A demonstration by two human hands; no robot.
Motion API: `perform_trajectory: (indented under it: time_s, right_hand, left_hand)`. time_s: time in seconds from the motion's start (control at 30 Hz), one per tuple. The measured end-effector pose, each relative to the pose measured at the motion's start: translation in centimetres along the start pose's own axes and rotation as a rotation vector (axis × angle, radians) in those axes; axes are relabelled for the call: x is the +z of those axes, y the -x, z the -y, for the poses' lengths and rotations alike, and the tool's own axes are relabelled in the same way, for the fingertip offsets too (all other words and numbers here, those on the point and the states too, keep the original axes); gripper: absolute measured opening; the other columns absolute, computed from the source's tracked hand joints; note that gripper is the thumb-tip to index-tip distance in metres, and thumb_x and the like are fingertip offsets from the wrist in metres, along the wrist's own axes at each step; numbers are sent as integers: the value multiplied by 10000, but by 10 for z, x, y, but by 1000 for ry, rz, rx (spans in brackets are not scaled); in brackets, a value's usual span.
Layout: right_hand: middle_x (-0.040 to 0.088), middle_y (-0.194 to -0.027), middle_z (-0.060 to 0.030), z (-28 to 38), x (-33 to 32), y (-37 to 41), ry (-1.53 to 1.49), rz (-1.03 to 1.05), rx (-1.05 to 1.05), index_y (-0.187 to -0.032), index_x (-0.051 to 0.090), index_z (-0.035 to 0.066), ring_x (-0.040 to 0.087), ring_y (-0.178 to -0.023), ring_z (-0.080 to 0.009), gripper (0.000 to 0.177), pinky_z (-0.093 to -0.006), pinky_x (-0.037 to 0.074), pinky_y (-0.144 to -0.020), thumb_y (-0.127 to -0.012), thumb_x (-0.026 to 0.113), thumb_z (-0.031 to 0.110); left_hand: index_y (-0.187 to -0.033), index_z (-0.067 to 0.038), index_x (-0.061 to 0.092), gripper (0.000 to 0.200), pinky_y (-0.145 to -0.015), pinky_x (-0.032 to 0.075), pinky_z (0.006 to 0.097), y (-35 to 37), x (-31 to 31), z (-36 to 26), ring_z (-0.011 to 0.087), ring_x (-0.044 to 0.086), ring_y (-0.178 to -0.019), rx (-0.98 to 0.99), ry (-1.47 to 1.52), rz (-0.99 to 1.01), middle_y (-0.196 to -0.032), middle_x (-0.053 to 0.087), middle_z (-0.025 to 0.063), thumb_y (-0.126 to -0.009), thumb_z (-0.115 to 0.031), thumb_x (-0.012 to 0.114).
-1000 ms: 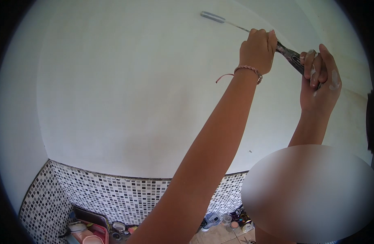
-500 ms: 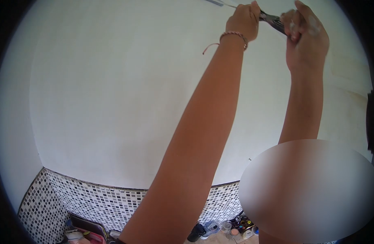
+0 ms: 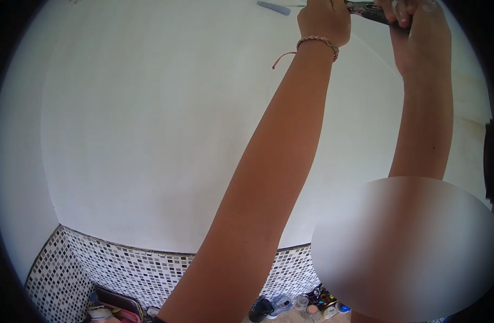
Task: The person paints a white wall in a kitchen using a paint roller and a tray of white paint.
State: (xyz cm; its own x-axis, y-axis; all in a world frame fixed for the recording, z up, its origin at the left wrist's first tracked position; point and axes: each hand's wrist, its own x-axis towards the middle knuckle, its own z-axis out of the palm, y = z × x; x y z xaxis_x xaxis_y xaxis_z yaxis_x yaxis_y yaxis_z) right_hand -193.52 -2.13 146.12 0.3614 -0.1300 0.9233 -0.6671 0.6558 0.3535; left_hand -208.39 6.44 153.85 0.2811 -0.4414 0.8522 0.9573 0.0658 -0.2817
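At the top of the head view, my left hand (image 3: 325,21), wearing a braided bracelet (image 3: 318,39), is closed. A thin shaft emerges on its left side, ending in a flat grey-blue piece (image 3: 274,8) in front of the wall. A dark tool with metal parts (image 3: 373,13) spans the gap between my hands, its left end right at my left fist. My right hand (image 3: 423,32) has its fingers curled around the tool's right end, with whitish smears on the fingers. The upper frame edge cuts off both hands' fingers in part.
A white wall (image 3: 134,134) fills most of the view, above a band of small mosaic tiles (image 3: 134,264). Along the bottom stand a dark container (image 3: 262,309), a bluish clear container (image 3: 282,304) and several jars (image 3: 312,310). A pink-edged bin (image 3: 129,312) sits lower left.
Both hands have moved up and to the right in view, the right one more. The dark tool now lies flatter, and more of the grey-blue piece shows.
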Motion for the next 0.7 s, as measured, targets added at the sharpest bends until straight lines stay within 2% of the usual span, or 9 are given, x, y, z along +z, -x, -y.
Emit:
perform_trajectory:
  time_s: [0.07,0.13,0.2,0.3,0.37,0.4,0.53,0.63,0.7]
  right_hand:
    - [349,-450,3,-1,-1,-1,-9,13,-10,-579,428,166,331,-460,-141,327,-301,340,-572,-878,559,161]
    - [349,-449,4,-9,-8,-3,-17,42,-44,-572,426,168,332,-459,-144,337,-307,343,-571,-880,561,171]
    - [353,-450,4,-26,-10,0,12,19,-58,-567,425,170,335,-456,-143,346,-310,345,-568,-883,565,179]
    - [371,-455,2,-47,-6,8,27,-35,-50,-565,430,168,363,-458,-135,363,-305,357,-563,-901,564,183]
    - [378,-457,2,-46,-8,12,-31,3,-23,-565,432,166,374,-459,-133,366,-303,364,-568,-906,563,179]
    - [378,-459,4,-45,-9,11,-23,-11,-20,-570,429,169,367,-456,-133,364,-302,364,-562,-908,563,176]
    - [396,-476,8,-35,-32,-10,6,-19,10,-622,472,151,358,-449,-129,311,-298,365,-532,-919,565,168]
    - [383,-480,8,-17,-62,-37,-28,76,37,-630,484,138,362,-462,-132,305,-305,376,-568,-923,563,167]
    - [374,-483,8,0,-74,-52,-53,136,48,-635,493,129,365,-470,-134,302,-310,383,-592,-926,562,166]
  left_hand:
    - [-1233,51,497,356,-699,555,441,-12,-5,-9,366,651,-848,-245,182,128,-984,624,230,-944,-154,537]
    - [-1238,53,501,367,-696,558,437,-10,-2,-8,359,652,-840,-251,165,138,-976,622,220,-940,-159,539]
    - [-1238,54,507,372,-692,558,434,4,16,6,354,653,-830,-15,-38,24,-965,620,209,-934,-158,539]
    - [-1239,73,507,382,-677,561,421,10,28,34,339,655,-821,104,-89,17,-949,619,193,-927,-144,537]
    - [-1223,78,512,370,-638,556,431,18,37,29,337,655,-800,235,-654,-236,-940,618,187,-913,-120,545]
    - [-1211,73,517,355,-627,554,435,18,38,30,339,655,-795,261,-675,-270,-927,618,185,-914,-120,547]
    - [-1019,58,601,274,-601,546,462,6,17,-3,359,656,-737,11,-27,0,-824,632,207,-955,-191,503]
    - [-812,37,629,419,-606,545,472,-4,6,-38,373,656,-684,-267,259,-38,-746,643,233,-993,-279,422]
    - [-713,27,641,544,-624,551,470,-4,1,-71,389,665,-657,-264,-199,-251,-740,655,270,-1006,-333,356]
